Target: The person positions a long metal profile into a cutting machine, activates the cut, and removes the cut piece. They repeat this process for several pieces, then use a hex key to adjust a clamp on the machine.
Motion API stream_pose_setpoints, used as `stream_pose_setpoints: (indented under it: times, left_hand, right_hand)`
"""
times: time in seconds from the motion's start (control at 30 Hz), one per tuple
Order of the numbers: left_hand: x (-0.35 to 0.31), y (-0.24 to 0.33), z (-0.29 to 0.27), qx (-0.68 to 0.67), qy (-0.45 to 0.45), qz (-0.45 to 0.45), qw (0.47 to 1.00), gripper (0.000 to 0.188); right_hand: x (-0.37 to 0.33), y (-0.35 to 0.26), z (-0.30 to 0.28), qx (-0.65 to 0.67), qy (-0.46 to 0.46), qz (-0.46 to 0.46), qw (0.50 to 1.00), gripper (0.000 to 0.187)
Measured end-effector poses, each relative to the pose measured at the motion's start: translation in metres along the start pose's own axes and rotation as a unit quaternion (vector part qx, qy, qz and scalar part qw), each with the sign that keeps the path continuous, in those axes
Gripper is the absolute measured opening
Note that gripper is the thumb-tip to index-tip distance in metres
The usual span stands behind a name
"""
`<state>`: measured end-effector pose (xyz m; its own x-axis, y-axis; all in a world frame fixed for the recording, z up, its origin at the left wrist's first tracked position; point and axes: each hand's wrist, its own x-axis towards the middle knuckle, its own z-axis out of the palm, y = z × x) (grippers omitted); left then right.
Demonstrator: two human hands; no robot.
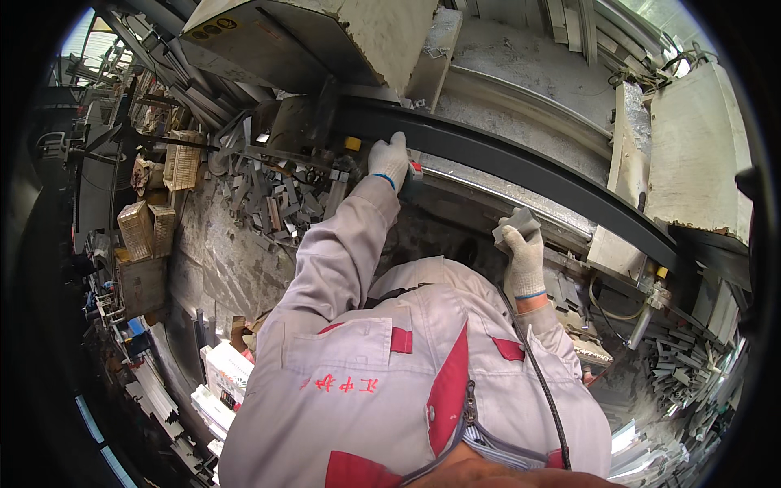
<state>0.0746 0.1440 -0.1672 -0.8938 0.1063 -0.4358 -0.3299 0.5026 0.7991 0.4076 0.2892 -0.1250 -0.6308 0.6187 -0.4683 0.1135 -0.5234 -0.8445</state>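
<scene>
My left hand (390,160), in a white knit glove with a blue cuff edge, is at the near edge of a long dark metal profile (504,154). Its fingers are curled, and whatever they close on is hidden from view. Just right of the wrist is a small red part (416,167). My right hand (525,262), gloved the same way, grips a short grey metal offcut (523,222) in front of my chest, apart from the profile. Beyond the left hand stands a large pale machine housing (285,41).
A heap of metal offcuts (281,199) lies on the floor at left, with another pile (691,366) at lower right. A second pale housing (700,146) stands at right. A bright metal rail (512,199) runs alongside the dark profile. Plastic baskets (137,230) are at far left.
</scene>
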Motion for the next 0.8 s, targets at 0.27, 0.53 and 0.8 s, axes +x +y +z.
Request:
stream_pose_setpoints:
  times: [0.27, 0.53, 0.8]
  left_hand:
    - [0.004, 0.001, 0.008, 0.054, 0.047, -0.029, 0.997, 0.072]
    - [-0.001, 0.008, -0.002, 0.03, 0.017, -0.053, 0.998, 0.069]
    - [-0.016, 0.027, -0.011, -0.041, 0.001, -0.092, 0.995, 0.055]
  right_hand:
    - [0.034, -0.033, 0.0, -0.054, -0.09, 0.024, 0.994, 0.064]
    - [0.05, -0.063, 0.034, -0.067, -0.096, -0.002, 0.993, 0.069]
    - [0.089, -0.121, 0.002, -0.188, 0.025, -0.146, 0.971, 0.055]
